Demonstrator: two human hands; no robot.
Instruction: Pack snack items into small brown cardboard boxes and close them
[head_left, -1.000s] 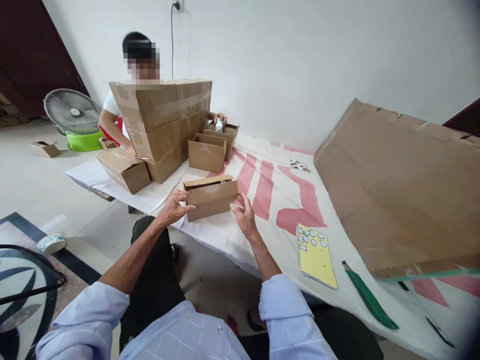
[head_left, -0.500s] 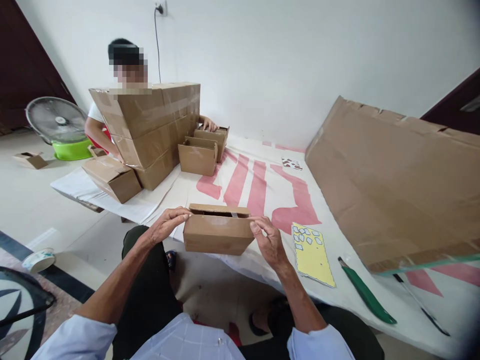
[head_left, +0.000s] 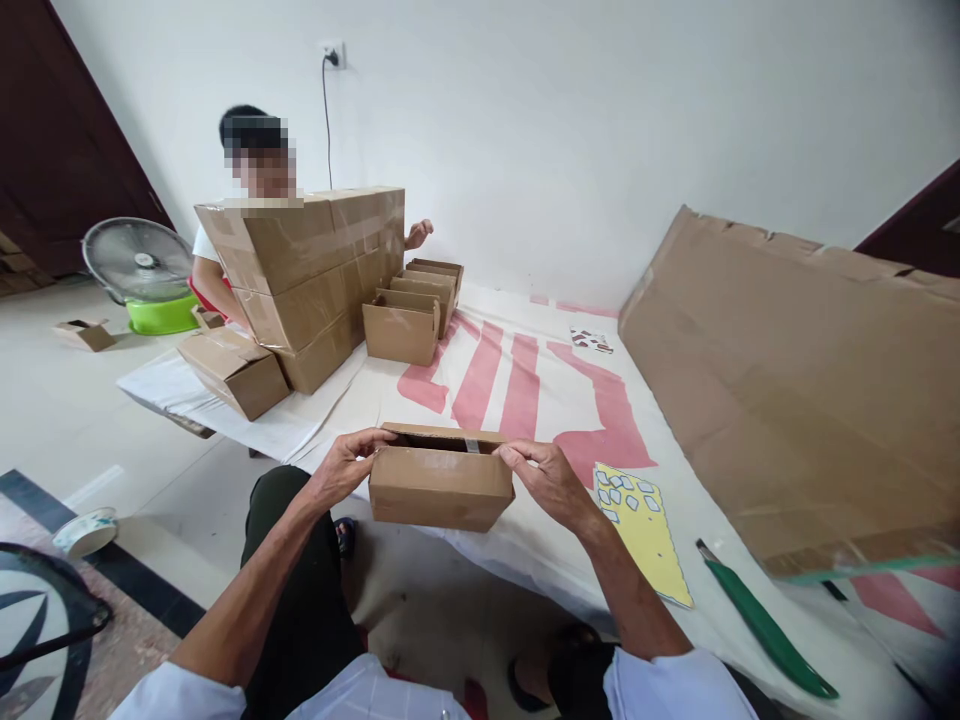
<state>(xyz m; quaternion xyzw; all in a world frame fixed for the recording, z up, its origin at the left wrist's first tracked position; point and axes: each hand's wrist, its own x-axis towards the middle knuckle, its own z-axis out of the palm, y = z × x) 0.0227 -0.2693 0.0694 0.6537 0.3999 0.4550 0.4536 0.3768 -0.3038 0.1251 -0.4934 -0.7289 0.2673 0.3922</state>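
A small brown cardboard box (head_left: 442, 490) sits at the near edge of the cloth-covered table, its top partly open with a dark gap showing. My left hand (head_left: 343, 468) grips the box's left top corner, fingers at the opening. At the right top corner my right hand (head_left: 546, 478) pinches the edge between thumb and fingers. A strip of tape shows inside the gap. To the right lies a yellow sheet (head_left: 646, 540) with pale printed shapes, and beyond it a green-handled knife (head_left: 769, 625).
Stacked taped cartons (head_left: 300, 290) stand at the left, with a person behind them. Several open small boxes (head_left: 401, 330) line up beside the stack. A large cardboard sheet or carton (head_left: 810, 390) leans on the right. A fan (head_left: 139, 262) and a bowl (head_left: 86, 532) are on the floor.
The gap at the box's top looks wider, and my fingers have moved in over its corners. The other person's hand has lifted off the small boxes. The view has shifted slightly.
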